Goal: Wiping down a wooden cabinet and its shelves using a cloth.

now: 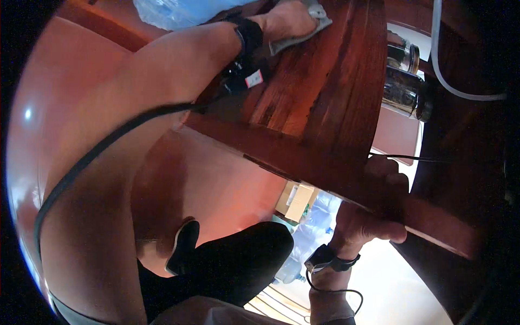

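My left hand (289,19) presses a grey cloth (293,42) flat against a red-brown wooden surface (321,97) near the top of the view. Dark streaks run along the wood grain there. A dark band with a device is strapped round my left wrist. My right hand (352,228) grips the front board (260,142) of the wooden piece, fingers curled round its far side and thumb on the near side. Part of that grip is lost in shadow. My right wrist wears a black strap with a small cabled device (321,259).
A bluish plastic bag (183,14) lies beyond my left forearm. Lidded glass jars (402,93) stand at the right, near a pale hanging cable (436,69). Below are a cardboard box (300,203), plastic water bottles (288,271) and my dark-trousered knee (268,243). A black cable (118,130) crosses my left arm.
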Action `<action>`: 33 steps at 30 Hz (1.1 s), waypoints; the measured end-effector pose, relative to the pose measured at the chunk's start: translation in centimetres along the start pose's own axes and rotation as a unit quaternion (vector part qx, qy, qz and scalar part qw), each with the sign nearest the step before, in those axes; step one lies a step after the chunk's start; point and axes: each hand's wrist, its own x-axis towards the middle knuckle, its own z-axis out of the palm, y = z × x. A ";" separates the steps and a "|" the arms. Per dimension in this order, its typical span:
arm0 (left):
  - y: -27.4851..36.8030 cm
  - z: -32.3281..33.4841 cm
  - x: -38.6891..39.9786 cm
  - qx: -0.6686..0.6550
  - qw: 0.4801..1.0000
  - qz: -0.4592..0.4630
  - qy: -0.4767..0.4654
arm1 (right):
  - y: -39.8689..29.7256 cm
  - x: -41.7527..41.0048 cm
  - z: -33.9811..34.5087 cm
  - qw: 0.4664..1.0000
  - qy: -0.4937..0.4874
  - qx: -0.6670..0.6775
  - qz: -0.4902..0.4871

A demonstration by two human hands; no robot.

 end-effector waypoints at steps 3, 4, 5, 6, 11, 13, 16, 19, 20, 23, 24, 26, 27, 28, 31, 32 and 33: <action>-1.4 3.4 1.2 0.196 0.940 0.061 0.273 | 0.8 0.4 -0.4 0.998 -0.045 -0.023 -0.025; -1.1 3.7 1.4 0.203 0.923 0.037 0.324 | 0.8 0.5 -0.4 0.998 -0.063 -0.015 -0.022; -0.9 3.7 1.6 0.210 0.903 0.012 0.373 | 0.7 0.7 -0.4 0.997 -0.080 -0.006 -0.020; -1.3 3.5 0.7 0.291 0.906 0.029 0.307 | 0.9 0.7 0.2 0.997 -0.060 -0.052 -0.018; -2.2 5.5 4.3 0.346 0.881 0.010 0.321 | 0.7 1.1 0.7 0.998 -0.039 -0.042 -0.023; -3.5 8.3 7.6 0.340 0.856 0.058 0.384 | 1.0 1.2 0.8 0.999 -0.029 -0.035 -0.028; -3.5 9.4 9.2 0.298 0.897 0.078 0.317 | 1.8 1.1 0.7 0.999 -0.007 -0.015 -0.049; -3.0 9.8 9.5 0.252 0.922 0.074 0.283 | 2.4 0.9 0.6 0.997 0.013 0.002 -0.071; -3.3 9.8 9.1 0.236 0.931 0.069 0.271 | 2.6 0.8 0.7 0.997 0.015 0.011 -0.073; -3.2 9.0 8.4 0.145 0.958 0.048 0.241 | 1.7 1.3 1.0 0.999 -0.002 -0.007 -0.051; -2.9 8.4 8.1 0.096 0.968 0.036 0.230 | 1.2 1.6 0.9 0.999 -0.026 -0.029 -0.024; -2.4 7.2 6.9 -0.038 0.980 -0.008 0.197 | 0.6 1.7 0.2 0.998 -0.046 -0.041 -0.010; -2.0 6.5 6.0 -0.107 0.978 -0.036 0.178 | 0.3 1.6 0.0 0.996 -0.064 -0.055 0.005; -1.6 5.6 5.0 -0.173 0.970 -0.066 0.157 | 0.4 1.4 0.0 0.997 -0.061 -0.055 0.001; 0.6 3.8 3.2 -0.321 0.931 -0.139 0.101 | 0.9 1.3 -0.5 0.996 -0.044 -0.078 -0.021; -0.2 2.6 0.8 -0.333 0.922 -0.180 0.088 | 0.8 1.2 0.0 0.997 -0.043 -0.059 -0.030; -0.1 1.8 -0.5 -0.350 0.911 -0.204 0.074 | 0.8 1.2 0.1 0.997 -0.038 -0.054 -0.038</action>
